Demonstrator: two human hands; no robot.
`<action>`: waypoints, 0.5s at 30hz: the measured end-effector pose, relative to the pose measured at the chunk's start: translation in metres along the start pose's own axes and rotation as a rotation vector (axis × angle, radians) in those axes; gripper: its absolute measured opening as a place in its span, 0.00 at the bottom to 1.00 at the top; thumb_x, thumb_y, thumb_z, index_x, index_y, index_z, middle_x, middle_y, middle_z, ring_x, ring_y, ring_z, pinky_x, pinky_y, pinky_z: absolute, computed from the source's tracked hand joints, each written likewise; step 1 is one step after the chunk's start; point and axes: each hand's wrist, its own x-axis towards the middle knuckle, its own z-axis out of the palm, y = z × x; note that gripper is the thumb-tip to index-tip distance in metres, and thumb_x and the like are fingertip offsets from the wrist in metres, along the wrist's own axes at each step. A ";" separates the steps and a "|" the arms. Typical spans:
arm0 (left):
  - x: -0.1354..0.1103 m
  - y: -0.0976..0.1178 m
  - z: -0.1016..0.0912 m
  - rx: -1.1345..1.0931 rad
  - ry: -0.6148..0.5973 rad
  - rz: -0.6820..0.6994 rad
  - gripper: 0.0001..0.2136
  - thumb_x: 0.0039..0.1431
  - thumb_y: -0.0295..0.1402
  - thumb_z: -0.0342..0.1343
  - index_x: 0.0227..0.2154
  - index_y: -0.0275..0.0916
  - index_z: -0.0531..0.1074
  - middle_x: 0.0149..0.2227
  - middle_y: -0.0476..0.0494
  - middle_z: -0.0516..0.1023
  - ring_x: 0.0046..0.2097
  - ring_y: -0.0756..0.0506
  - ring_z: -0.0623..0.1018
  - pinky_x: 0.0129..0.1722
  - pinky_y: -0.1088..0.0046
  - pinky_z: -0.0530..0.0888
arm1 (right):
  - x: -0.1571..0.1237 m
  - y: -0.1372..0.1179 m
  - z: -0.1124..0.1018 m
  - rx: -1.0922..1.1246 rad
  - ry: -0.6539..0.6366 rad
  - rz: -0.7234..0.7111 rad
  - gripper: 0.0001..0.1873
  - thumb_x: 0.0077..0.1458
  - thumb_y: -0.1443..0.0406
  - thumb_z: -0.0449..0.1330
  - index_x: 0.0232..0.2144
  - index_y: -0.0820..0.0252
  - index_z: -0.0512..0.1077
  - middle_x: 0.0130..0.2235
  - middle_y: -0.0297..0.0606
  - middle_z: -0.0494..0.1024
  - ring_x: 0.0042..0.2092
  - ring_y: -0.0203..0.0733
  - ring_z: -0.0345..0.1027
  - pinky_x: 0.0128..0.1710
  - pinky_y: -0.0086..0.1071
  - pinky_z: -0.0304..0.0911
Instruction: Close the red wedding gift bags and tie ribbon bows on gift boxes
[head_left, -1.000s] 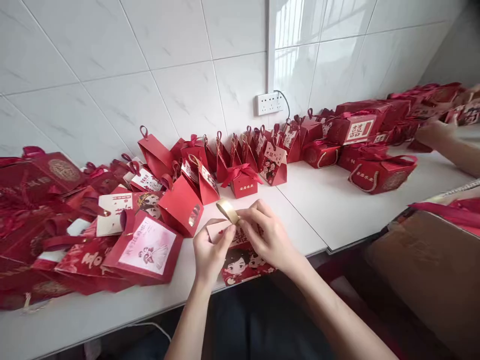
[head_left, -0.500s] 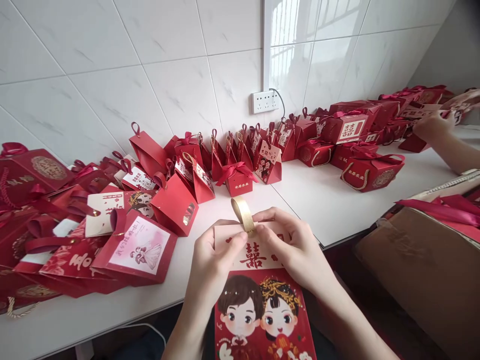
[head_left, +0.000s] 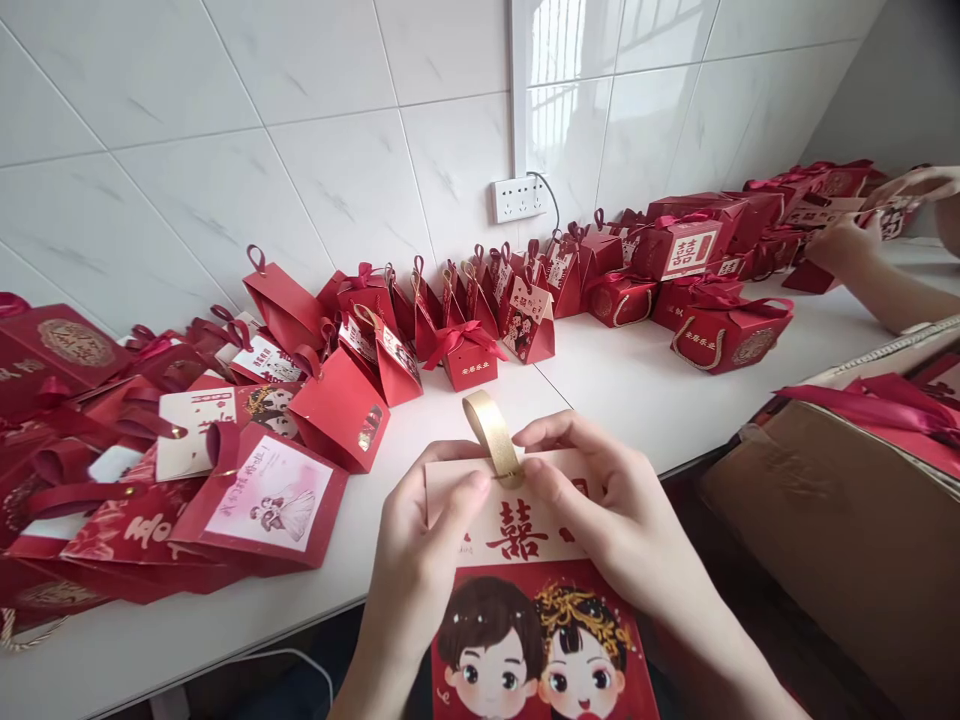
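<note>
A red and cream gift box (head_left: 517,600) with a cartoon couple on its front is held up close, below the table's front edge. My left hand (head_left: 427,540) grips its top left side, thumb on the cream panel. On the top right side, my right hand (head_left: 600,500) grips it the same way, with the thumb beside the slot. A gold ribbon loop (head_left: 489,425) stands up from the slot between my two thumbs. My fingers behind the box are mostly hidden.
Red gift boxes (head_left: 270,500) are heaped on the white table (head_left: 450,440) at left, and more stand along the tiled wall. A cardboard box (head_left: 840,520) with red boxes sits at right. Another person's hands (head_left: 847,240) handle a box at far right. A socket strip (head_left: 519,199) is on the wall.
The gift box has come slightly nearer and lower in view, with both my hands still on it. The view has shifted a little to the right.
</note>
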 end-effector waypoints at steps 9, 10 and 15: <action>0.000 0.002 0.005 0.123 0.002 0.057 0.13 0.51 0.40 0.62 0.34 0.35 0.75 0.36 0.43 0.80 0.35 0.46 0.79 0.32 0.76 0.74 | -0.004 -0.001 -0.004 0.030 -0.011 0.030 0.08 0.62 0.59 0.54 0.38 0.57 0.65 0.22 0.27 0.61 0.20 0.29 0.49 0.18 0.22 0.49; 0.000 0.002 0.006 0.120 0.005 0.054 0.13 0.50 0.40 0.63 0.34 0.35 0.75 0.35 0.43 0.80 0.35 0.46 0.79 0.32 0.76 0.75 | -0.004 -0.001 -0.004 0.028 -0.008 0.031 0.08 0.62 0.59 0.54 0.38 0.57 0.65 0.22 0.27 0.61 0.20 0.29 0.49 0.18 0.22 0.49; 0.000 0.003 0.009 0.098 -0.012 0.017 0.15 0.50 0.40 0.63 0.36 0.35 0.74 0.35 0.42 0.80 0.35 0.45 0.80 0.31 0.76 0.75 | -0.005 -0.001 -0.007 0.027 -0.008 0.026 0.09 0.62 0.57 0.54 0.39 0.57 0.65 0.22 0.27 0.60 0.20 0.29 0.48 0.18 0.22 0.48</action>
